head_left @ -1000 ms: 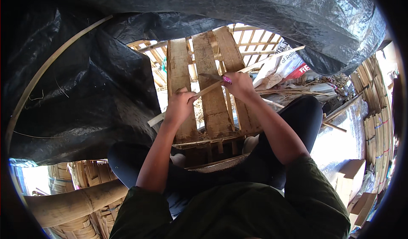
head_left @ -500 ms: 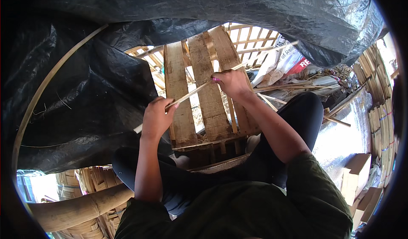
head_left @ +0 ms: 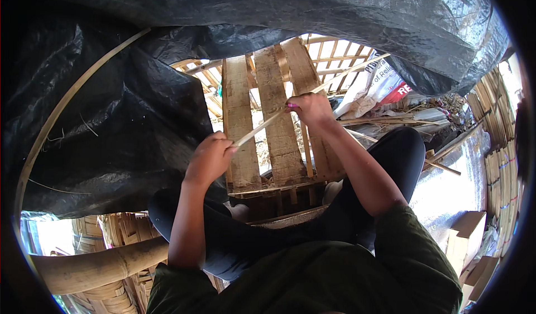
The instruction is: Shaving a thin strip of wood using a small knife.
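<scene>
A long pale bamboo strip [head_left: 258, 129] slants from lower left to upper right, above the slats of a wooden bench [head_left: 273, 141]. My left hand [head_left: 211, 156] is closed round its lower left part, fingers wrapped. Farther up, my right hand [head_left: 312, 110] pinches the same strip between thumb and fingers. A small pink patch shows at the right hand's fingertips; what it is I cannot make out. Beyond that hand the strip runs on to the upper right. Its lower left end is hidden by my left hand.
Black plastic sheeting [head_left: 106, 118] hangs at the left and across the top. A curved bamboo strip [head_left: 67, 96] lies against it. At the right are a printed sack [head_left: 374, 87], bundled bamboo strips [head_left: 501, 174] and a cardboard box [head_left: 468, 236]. A thick bamboo pole [head_left: 106, 265] is at lower left.
My left hand has turned over the strip, and the end that stuck out below it no longer shows. My right hand keeps its pinch. The view has shifted slightly.
</scene>
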`<state>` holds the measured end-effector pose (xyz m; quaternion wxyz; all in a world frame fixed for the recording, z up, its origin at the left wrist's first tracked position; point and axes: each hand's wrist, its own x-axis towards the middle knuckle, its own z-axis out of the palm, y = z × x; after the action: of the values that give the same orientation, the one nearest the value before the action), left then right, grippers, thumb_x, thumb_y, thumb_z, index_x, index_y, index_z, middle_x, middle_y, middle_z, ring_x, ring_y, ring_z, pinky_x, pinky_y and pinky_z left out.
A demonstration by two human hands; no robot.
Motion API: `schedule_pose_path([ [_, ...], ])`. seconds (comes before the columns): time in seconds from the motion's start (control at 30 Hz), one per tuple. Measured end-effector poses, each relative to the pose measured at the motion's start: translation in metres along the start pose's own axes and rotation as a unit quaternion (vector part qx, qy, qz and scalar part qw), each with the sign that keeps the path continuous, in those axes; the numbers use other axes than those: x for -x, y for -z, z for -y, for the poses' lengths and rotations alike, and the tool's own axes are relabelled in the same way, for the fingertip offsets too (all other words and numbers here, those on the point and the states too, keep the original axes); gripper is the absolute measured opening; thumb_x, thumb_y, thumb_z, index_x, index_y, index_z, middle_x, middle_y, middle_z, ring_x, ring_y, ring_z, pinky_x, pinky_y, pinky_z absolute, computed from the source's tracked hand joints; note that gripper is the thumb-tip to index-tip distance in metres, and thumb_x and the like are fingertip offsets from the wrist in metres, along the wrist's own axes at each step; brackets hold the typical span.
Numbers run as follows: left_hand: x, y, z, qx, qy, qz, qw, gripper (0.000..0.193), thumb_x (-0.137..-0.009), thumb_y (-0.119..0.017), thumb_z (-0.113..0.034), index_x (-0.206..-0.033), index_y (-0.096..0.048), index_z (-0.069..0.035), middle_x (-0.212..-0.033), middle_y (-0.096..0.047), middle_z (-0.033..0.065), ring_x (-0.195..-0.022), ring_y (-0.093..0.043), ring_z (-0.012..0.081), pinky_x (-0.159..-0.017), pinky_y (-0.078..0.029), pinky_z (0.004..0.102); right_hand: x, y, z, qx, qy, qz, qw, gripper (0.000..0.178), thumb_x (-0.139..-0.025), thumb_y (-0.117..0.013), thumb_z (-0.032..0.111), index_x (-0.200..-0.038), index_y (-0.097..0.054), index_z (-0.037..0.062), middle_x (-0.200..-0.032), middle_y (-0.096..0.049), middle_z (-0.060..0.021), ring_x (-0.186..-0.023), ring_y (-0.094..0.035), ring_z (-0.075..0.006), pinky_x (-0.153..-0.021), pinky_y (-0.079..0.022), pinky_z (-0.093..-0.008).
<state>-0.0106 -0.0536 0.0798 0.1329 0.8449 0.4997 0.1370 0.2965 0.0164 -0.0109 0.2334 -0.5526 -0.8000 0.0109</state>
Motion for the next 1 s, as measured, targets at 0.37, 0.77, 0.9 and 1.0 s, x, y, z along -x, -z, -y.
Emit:
schedule_pose_path([
  [0.37,-0.007,-0.070,0.039,0.091,-0.028,-0.047,0.994,0.021,-0.088,-0.072,-0.018,-0.096,-0.070,0.000,-0.088,-0.063,0.0161,-0.079,-0.064,0.0349,-0.069,-0.051,0.0401,-0.007,0.007,-0.001,-0.010,-0.091,0.100,0.991,0.013,-0.091,-0.065,0.027,-0.098,-0.072,0.0181,-0.085,-0.071,-0.0123,-0.082,-0.069,-0.0333,-0.071,-0.055,-0.0423],
  [0.77,-0.030,-0.074,0.034,0.171,-0.035,-0.056,0.983,0.015,-0.088,-0.069,-0.011,-0.087,-0.065,0.004,-0.086,-0.058,0.0186,-0.083,-0.059,0.0382,-0.075,-0.049,0.0464,-0.001,0.034,-0.006,-0.093,-0.330,0.052,0.938,0.038,-0.097,-0.053,0.032,-0.098,-0.069,-0.0018,-0.087,-0.068,-0.0272,-0.089,-0.067,-0.0443,-0.077,-0.052,-0.0487],
  [0.9,-0.029,-0.076,0.033,0.177,-0.019,-0.051,0.983,0.014,-0.088,-0.069,-0.010,-0.087,-0.065,0.004,-0.086,-0.058,0.0186,-0.083,-0.059,0.0384,-0.076,-0.048,0.0463,-0.015,0.013,-0.013,-0.126,-0.418,0.123,0.891,0.048,-0.096,-0.051,0.041,-0.098,-0.069,-0.0033,-0.087,-0.068,-0.0295,-0.088,-0.067,-0.0462,-0.077,-0.052,-0.0514],
  [1.0,-0.030,-0.072,0.032,0.180,-0.014,-0.039,0.983,0.014,-0.088,-0.069,-0.010,-0.088,-0.065,0.004,-0.087,-0.058,0.0186,-0.085,-0.059,0.0383,-0.077,-0.048,0.0456,-0.023,0.005,-0.019,-0.090,-0.427,0.132,0.890,0.054,-0.097,-0.050,0.044,-0.096,-0.069,-0.0056,-0.087,-0.068,-0.0313,-0.085,-0.067,-0.0467,-0.075,-0.052,-0.0517],
])
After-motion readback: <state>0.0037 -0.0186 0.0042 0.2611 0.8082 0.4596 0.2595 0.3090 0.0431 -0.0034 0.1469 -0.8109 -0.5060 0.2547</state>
